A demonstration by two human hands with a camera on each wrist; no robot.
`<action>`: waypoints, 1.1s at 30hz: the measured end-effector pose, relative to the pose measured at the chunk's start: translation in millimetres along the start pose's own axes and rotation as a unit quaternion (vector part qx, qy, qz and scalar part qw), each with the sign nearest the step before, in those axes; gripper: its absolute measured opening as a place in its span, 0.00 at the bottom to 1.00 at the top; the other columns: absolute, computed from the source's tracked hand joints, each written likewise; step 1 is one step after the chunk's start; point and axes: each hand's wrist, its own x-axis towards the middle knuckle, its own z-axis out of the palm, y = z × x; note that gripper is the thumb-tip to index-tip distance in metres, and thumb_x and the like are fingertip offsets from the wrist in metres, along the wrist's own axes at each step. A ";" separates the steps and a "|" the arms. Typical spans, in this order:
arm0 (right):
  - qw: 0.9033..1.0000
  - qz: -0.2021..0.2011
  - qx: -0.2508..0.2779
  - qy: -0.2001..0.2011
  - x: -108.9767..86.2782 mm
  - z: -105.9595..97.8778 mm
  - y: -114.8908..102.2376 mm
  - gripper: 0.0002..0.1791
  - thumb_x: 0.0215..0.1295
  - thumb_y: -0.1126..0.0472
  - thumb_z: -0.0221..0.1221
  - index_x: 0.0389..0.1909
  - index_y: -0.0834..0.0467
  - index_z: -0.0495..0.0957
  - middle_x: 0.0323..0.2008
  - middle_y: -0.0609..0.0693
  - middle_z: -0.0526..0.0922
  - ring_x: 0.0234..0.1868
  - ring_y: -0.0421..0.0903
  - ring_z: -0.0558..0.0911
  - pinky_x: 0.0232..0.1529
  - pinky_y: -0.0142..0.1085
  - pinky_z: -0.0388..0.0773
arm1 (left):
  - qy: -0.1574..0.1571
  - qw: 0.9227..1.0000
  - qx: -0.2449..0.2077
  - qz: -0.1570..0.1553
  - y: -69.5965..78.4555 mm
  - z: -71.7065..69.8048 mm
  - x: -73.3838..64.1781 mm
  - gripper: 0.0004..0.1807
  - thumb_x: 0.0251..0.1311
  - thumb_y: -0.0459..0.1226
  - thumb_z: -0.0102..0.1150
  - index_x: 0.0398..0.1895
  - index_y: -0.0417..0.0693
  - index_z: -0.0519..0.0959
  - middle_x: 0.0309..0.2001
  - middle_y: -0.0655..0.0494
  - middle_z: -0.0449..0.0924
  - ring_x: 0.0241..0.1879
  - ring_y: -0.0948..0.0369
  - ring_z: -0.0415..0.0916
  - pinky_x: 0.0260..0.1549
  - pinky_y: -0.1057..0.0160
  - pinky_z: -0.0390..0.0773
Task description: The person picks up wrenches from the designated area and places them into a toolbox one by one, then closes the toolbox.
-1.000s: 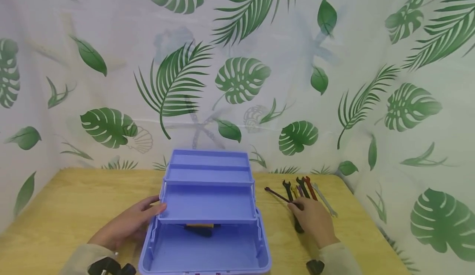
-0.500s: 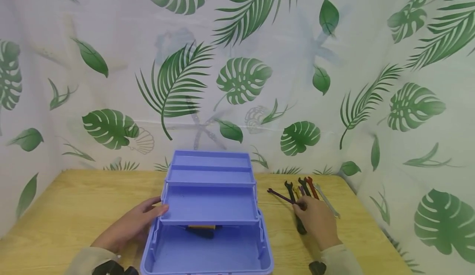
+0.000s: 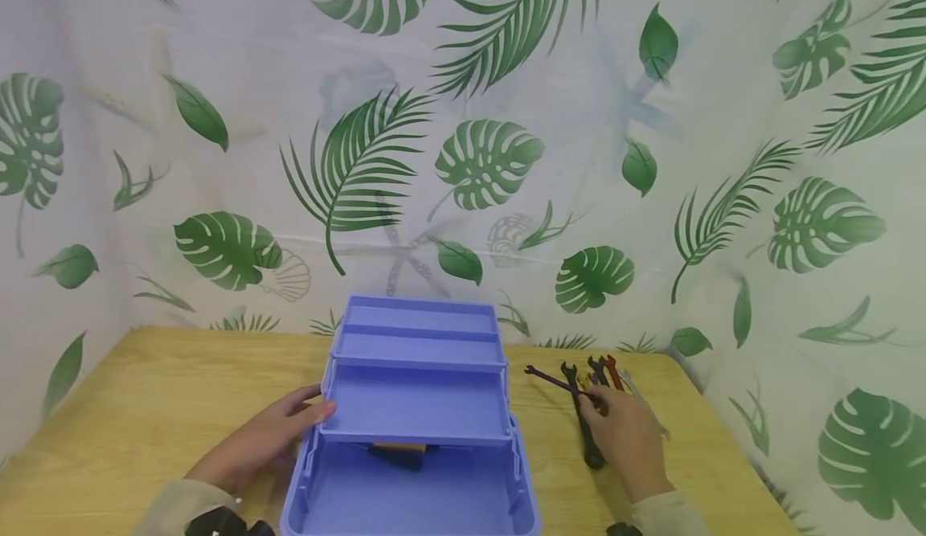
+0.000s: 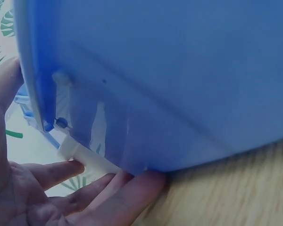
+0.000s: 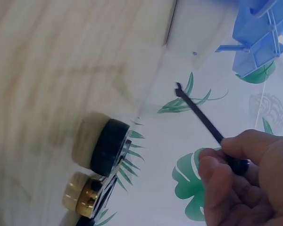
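Note:
A blue toolbox [image 3: 415,484] stands on the table in the head view, its two stepped trays [image 3: 415,403] raised. My left hand [image 3: 271,439] grips the box's left side, thumb on the lower tray's edge; in the left wrist view the other fingers touch the lower side wall. Between right thumb and fingers, my right hand [image 3: 625,439] pinches a slim dark wrench [image 5: 200,115], held above several other wrenches. Close to that hand lies a large black wrench [image 3: 587,435]. A red wrench [image 3: 612,371] and a silver wrench [image 3: 664,427] are partly hidden behind the hand.
Inside the toolbox, under the trays, lies a black and yellow tool [image 3: 398,454], partly hidden. The wooden table [image 3: 195,383] ends at a wall sheet [image 3: 463,198] with green leaves behind and at the sides.
The head view has shifted slightly, so everything sits a little further right. My right hand has raised the slim wrench slightly; my left hand keeps its grip on the box.

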 end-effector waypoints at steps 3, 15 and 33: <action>0.999 -0.017 0.005 0.034 0.3 1.7 -2.4 0.09 0.65 0.63 0.69 0.42 0.64 0.89 0.27 0.52 0.88 0.18 0.39 0.74 0.17 0.32 0.67 | -0.009 1.000 -0.004 0.007 -0.6 1.4 -0.2 0.46 0.73 0.57 0.54 0.81 0.40 0.50 0.67 0.27 0.70 0.57 0.41 0.79 0.44 0.41 0.86; 0.972 -0.123 0.022 0.198 1.4 -2.5 -15.3 0.07 0.55 0.69 0.74 0.35 0.63 0.89 0.22 0.51 0.85 0.19 0.40 0.76 0.15 0.28 0.67 | -0.005 1.000 -0.002 0.011 -0.5 3.3 3.6 0.44 0.74 0.57 0.53 0.80 0.42 0.52 0.67 0.28 0.70 0.60 0.39 0.77 0.45 0.39 0.85; 0.946 -0.215 0.163 0.179 -5.7 -6.2 -48.7 0.13 0.52 0.74 0.74 0.39 0.61 0.89 0.27 0.46 0.86 0.27 0.36 0.79 0.23 0.22 0.73 | -0.020 1.000 0.003 0.016 0.5 -0.5 3.7 0.43 0.74 0.57 0.52 0.81 0.43 0.52 0.66 0.29 0.72 0.61 0.39 0.77 0.47 0.40 0.85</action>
